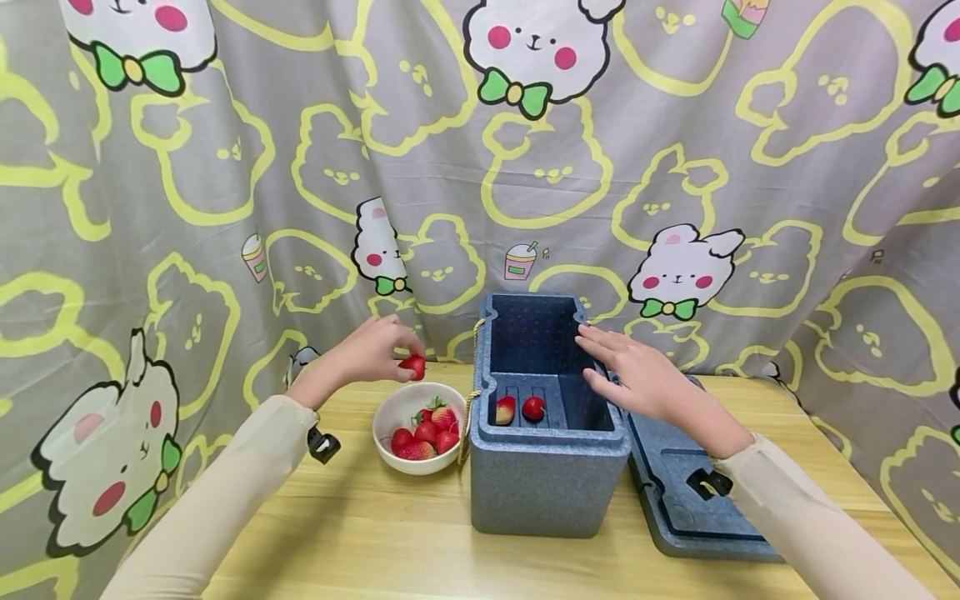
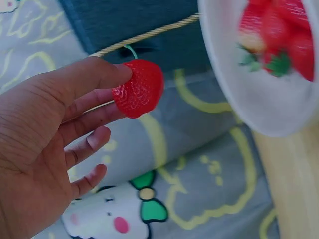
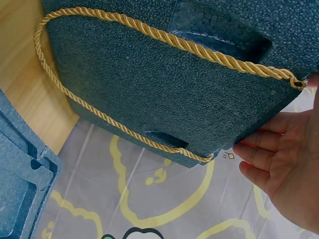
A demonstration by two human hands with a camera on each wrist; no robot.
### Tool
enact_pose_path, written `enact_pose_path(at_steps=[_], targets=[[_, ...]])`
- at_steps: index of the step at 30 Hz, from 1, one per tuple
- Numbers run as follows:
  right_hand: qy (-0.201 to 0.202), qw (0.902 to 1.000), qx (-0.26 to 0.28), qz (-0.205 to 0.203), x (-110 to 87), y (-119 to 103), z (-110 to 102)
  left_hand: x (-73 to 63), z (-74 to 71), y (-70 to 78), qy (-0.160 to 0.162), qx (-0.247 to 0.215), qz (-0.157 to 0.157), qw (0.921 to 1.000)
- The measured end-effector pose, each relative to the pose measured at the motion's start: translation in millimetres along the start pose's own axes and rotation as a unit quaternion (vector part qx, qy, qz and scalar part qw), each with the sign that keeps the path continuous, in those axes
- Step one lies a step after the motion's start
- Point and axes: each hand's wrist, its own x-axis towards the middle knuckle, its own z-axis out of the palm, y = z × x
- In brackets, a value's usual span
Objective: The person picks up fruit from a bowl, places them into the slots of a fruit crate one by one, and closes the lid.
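Between thumb and fingers, my left hand [image 1: 378, 348] pinches a red strawberry [image 2: 141, 88], held just above the far side of a white bowl [image 1: 386, 421]. Several more strawberries [image 1: 426, 432] with green leaves lie in that bowl. To its right stands a grey-blue foam box [image 1: 547, 483] without its lid; a strawberry [image 1: 506, 410] and a round red fruit [image 1: 533, 407] rest on its floor. With fingers extended, my right hand [image 1: 637, 375] rests at the box's right rim. In the right wrist view its fingers [image 3: 259, 149] lie along the box's edge.
The box's lid [image 1: 690, 467] lies on the wooden table [image 1: 360, 533] to the right, partly under my right forearm. A twisted gold cord [image 3: 194, 47] hangs along the box's side. Behind the table hangs a grey patterned curtain [image 1: 442, 167].
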Motion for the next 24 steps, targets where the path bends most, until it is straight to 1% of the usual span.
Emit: enact_pose_path(at_steps=[4, 10, 17, 20, 24], targets=[[0.001, 1.0, 0.001, -0.002, -0.1, -0.1, -0.3, 5.6, -14.5, 6.1, 0.044, -0.007, 0.021, 0.9988], [0.002, 1.0, 0.001, -0.004, -0.4, 0.4, -0.3, 15.3, -29.4, 16.6, 0.11, -0.018, 0.041, 0.9929], [0.001, 1.0, 0.001, -0.006, -0.5, 0.3, -1.0, 26.6, -37.5, 33.5, 0.166, -0.045, 0.054, 0.9837], [0.0, 1.0, 0.0, -0.005, -0.6, 0.1, -1.1, 32.6, -39.1, 42.4, 0.185, -0.054, 0.067, 0.9791], [-0.001, 1.0, 0.002, -0.003, -0.6, -0.8, -1.3, 43.9, -39.5, 52.0, 0.205, -0.053, 0.089, 0.9732]])
